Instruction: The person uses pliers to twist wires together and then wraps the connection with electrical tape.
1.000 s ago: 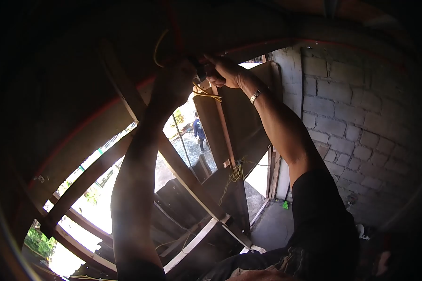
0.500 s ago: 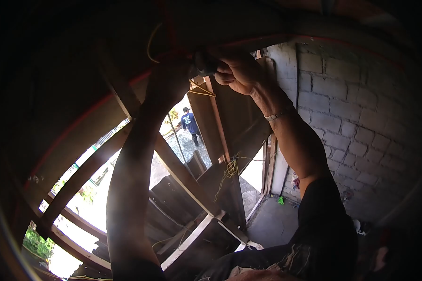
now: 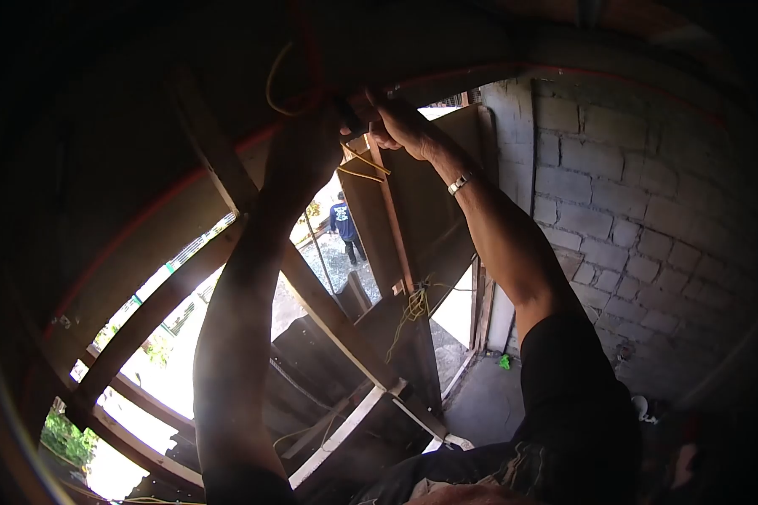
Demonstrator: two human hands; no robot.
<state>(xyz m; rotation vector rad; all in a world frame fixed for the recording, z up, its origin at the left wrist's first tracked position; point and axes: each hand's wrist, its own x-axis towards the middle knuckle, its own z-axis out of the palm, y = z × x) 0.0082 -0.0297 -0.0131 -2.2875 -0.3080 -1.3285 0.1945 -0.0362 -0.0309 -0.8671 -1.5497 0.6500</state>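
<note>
Both my arms are raised to the dark overhead frame. My left hand [image 3: 307, 147] is in deep shadow, closed with its fingers curled at the top. A small black thing [image 3: 348, 114], rounded like a roll of tape, shows between my two hands. Beside it my right hand [image 3: 403, 128] is closed, fingers bent in and thumb pointing up; I cannot tell what is pinched in it. Yellow wires [image 3: 364, 164] stick out just below the hands. A loop of yellow wire [image 3: 269, 82] hangs above my left hand, near a red line [image 3: 177, 187] running along the frame.
Wooden beams [image 3: 333, 316] cross below my arms. A bundle of yellow wire [image 3: 415, 305] hangs from a wooden post [image 3: 389, 219]. A block wall [image 3: 606, 194] stands at right, over a grey floor [image 3: 488, 396]. Outside, a person in a blue shirt [image 3: 342, 220] is on the gravel.
My right hand and forearm have shifted left and turned, with the thumb now up. The black thing shows less and lies nearer my left hand. The person outside has moved slightly.
</note>
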